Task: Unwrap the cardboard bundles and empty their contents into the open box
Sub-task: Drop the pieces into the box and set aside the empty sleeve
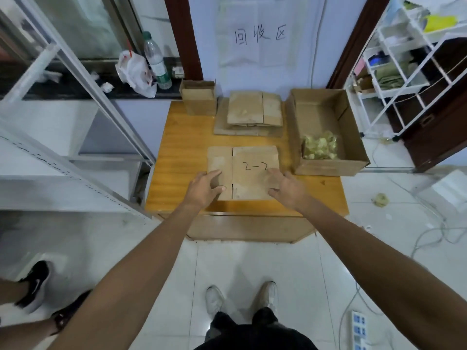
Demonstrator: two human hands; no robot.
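Cardboard bundle (250, 170) marked "2-2", flat on the near middle of the counter (182, 147), with a seam down its left part. Over its near left corner, left hand (203, 189), fingers loosely bent and spread on the top face, thumb stretched toward the seam. On its near right part, right hand (286, 188), fingers bent on the top just below the writing, thumb close to the front edge; nothing visibly pinched by either. Just right of the bundle, at the counter's right side, open box (326, 102) with a heap of pale yellow pieces (319, 147) in its near end. At the back of the counter, stack of more bundles (252, 109) on a flat cardboard sheet (222, 127), a small upright carton (199, 99) to its left. Beyond the back left corner, plastic bottle (156, 61) and white bag (134, 72) on a dark ledge. Handwritten paper sign (260, 36) on the wall above. Yellowish lump (380, 199) on the floor tiles to the right.
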